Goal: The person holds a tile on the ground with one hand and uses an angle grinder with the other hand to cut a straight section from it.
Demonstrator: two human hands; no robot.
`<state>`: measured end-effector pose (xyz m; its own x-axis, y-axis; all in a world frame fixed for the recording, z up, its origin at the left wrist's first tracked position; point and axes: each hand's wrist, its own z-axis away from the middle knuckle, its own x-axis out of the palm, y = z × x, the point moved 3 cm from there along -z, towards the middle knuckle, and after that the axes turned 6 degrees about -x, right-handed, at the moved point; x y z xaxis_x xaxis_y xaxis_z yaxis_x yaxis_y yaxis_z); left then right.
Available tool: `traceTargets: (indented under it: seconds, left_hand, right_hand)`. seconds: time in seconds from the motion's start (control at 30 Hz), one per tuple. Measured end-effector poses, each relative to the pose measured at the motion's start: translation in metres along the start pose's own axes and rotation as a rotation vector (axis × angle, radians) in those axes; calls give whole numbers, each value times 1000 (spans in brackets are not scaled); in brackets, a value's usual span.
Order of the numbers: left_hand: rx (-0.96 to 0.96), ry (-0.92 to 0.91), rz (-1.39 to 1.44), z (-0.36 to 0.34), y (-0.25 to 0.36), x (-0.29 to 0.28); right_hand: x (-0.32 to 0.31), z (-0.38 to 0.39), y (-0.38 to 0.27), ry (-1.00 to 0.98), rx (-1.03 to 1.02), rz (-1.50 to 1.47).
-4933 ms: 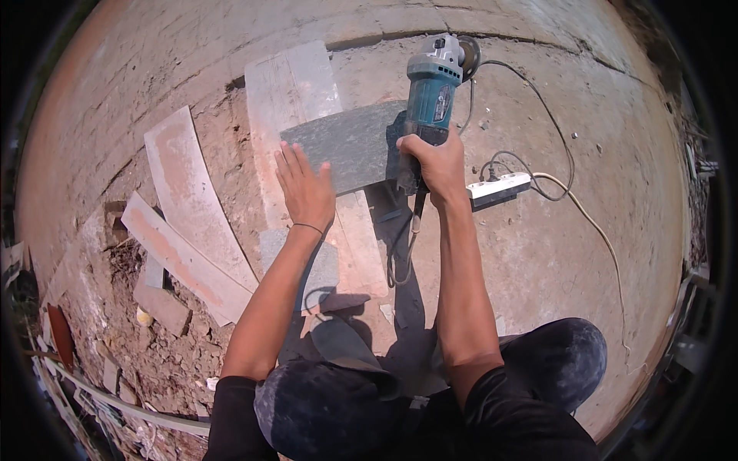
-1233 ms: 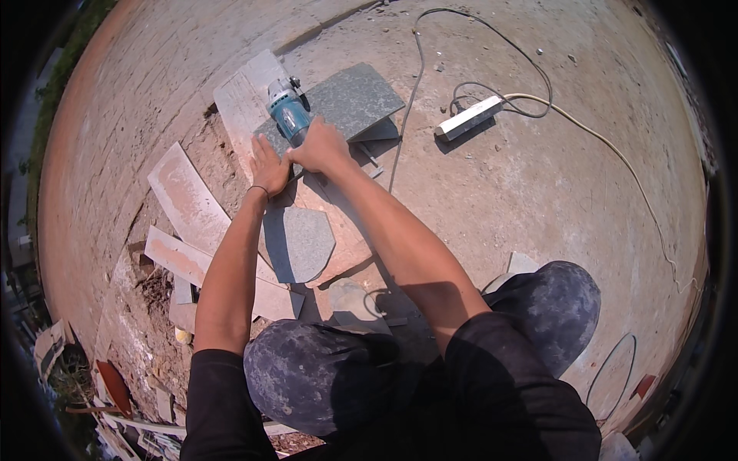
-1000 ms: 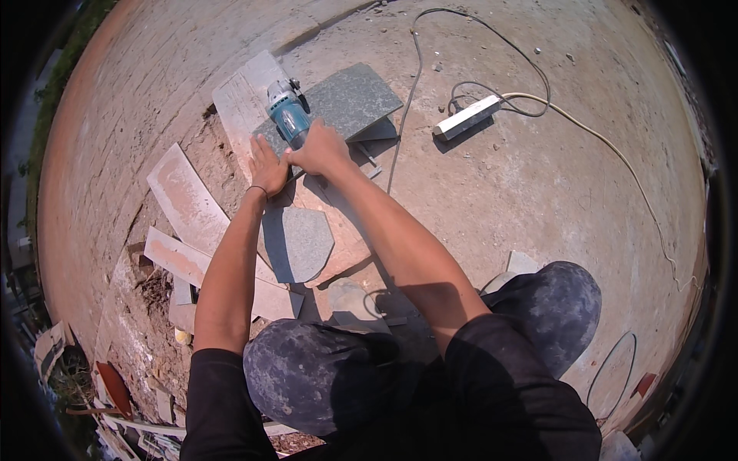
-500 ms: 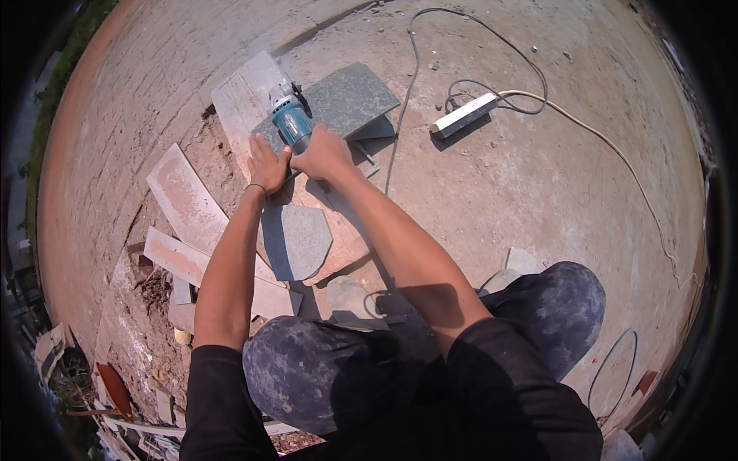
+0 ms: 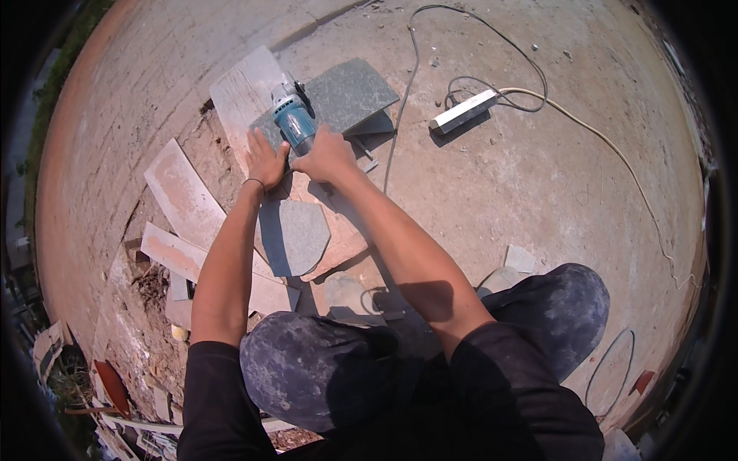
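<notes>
Upper left of centre, your right hand (image 5: 327, 154) is closed around the body of the teal angle grinder (image 5: 294, 123), its head pointing away from you over the grey tile (image 5: 346, 92); that grip puts the weight of your arm behind the tool, which looks meant to keep the disc steady on the slab (the disc itself is hidden, so I cannot tell whether it touches). Your left hand (image 5: 265, 159) lies flat and spread, just beside the grinder on the slab's near edge, holding nothing; pressed down like that, it likely pins the piece so it cannot skid. Under the grey tile sits a pale long tile (image 5: 242, 88), probably a backing that keeps the cut off the concrete ground (image 5: 500, 184); towards you lies a rounded grey offcut (image 5: 296, 234) on a pinkish slab. The cord (image 5: 407, 69) trails to the upper right, clear of the blade side, towards the white power strip (image 5: 463, 112).
</notes>
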<state>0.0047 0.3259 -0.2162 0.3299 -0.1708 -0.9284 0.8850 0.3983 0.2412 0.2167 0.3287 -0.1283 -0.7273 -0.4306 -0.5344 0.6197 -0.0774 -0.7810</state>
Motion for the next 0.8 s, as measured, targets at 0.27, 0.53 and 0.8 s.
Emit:
traceTargets:
  seconds: [0.27, 0.53, 0.8]
  left_hand:
    - [-9, -2, -5, -2, 1, 1]
    - [-7, 11, -12, -1, 0, -1]
    - [-1, 17, -15, 0, 4, -2]
  right_hand:
    - [-1, 6, 6, 0, 8, 5]
    - [-6, 22, 6, -22, 9, -35]
    - [-7, 33, 13, -23, 6, -23]
